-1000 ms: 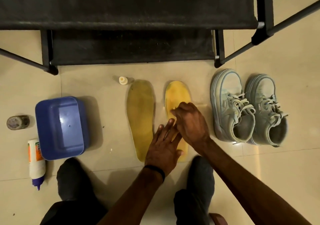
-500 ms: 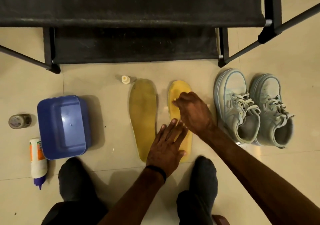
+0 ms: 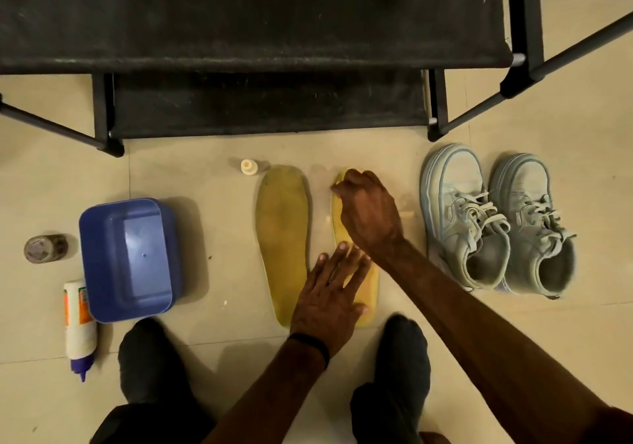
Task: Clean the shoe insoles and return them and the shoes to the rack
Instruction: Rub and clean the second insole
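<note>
Frame center: left hand (image 3: 329,298) flat, pinning right insole (image 3: 339,224); right hand (image 3: 368,212) curled over toe, hiding whatever it grips.

Your left hand (image 3: 327,301) lies flat, fingers straight and spread, pointing far. Your right hand (image 3: 368,214) reaches farther out, fingers curled under, forearm crossing in from the near right.

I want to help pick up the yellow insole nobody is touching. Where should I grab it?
Probably the toe end of the left insole, coming from the rack side. It lies flat on the floor, so slide fingertips under that rounded thin edge and pinch. Its heel end sits close to the left hand, which presses the right insole; the small cap stands by the toe, so avoid it.
</note>
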